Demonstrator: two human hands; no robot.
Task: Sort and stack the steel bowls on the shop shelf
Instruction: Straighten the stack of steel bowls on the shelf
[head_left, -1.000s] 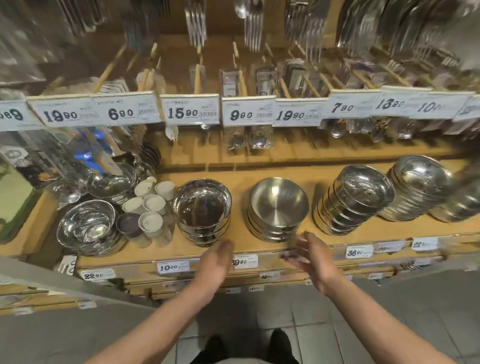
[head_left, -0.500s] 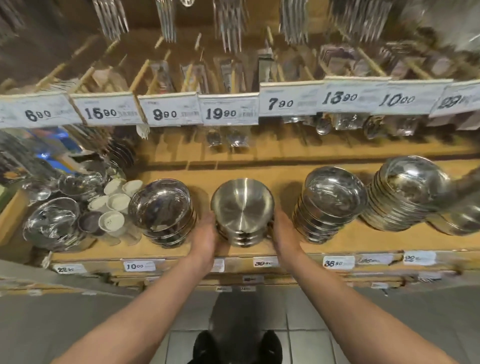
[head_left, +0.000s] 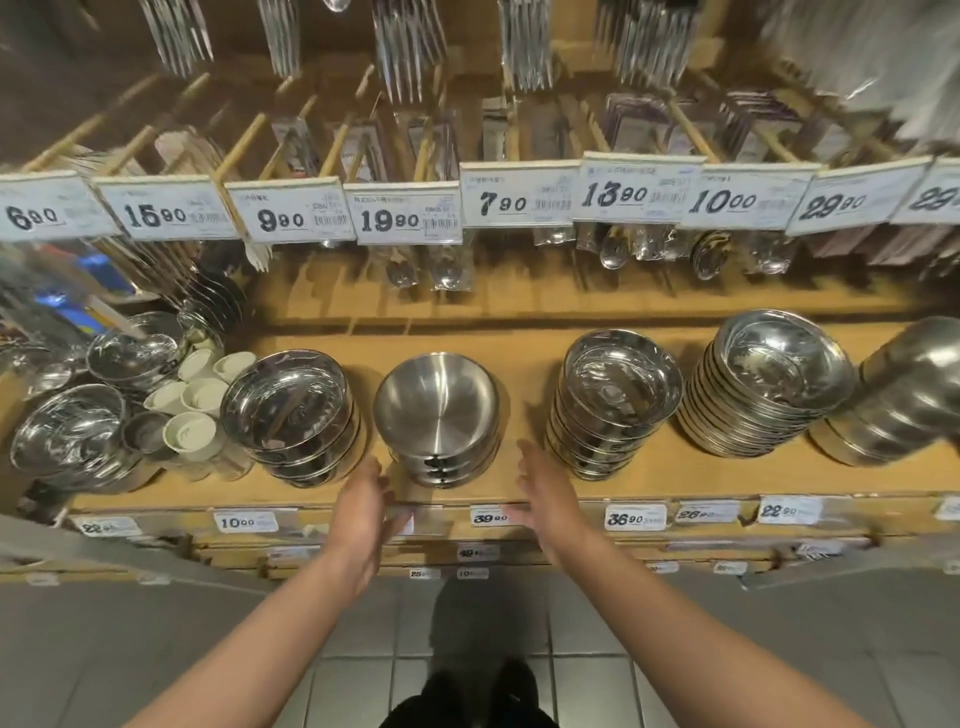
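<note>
The brushed steel bowls (head_left: 436, 415) sit nested in a short stack at the middle of the wooden shelf (head_left: 519, 483), round, matte and ringed with fine spin marks inside. To their left a stack of mirror-polished bowls (head_left: 291, 415) leans toward me; to their right stand a taller glossy stack (head_left: 613, 400) and a wider, flatter one (head_left: 769, 384). Small white cups (head_left: 200, 395) cluster at far left among more shiny bowls. My left hand (head_left: 361, 512) and right hand (head_left: 545, 493) hover at the shelf's front edge, fingers straight and loose, holding nothing, one on each side of the matte stack and just short of it.
</note>
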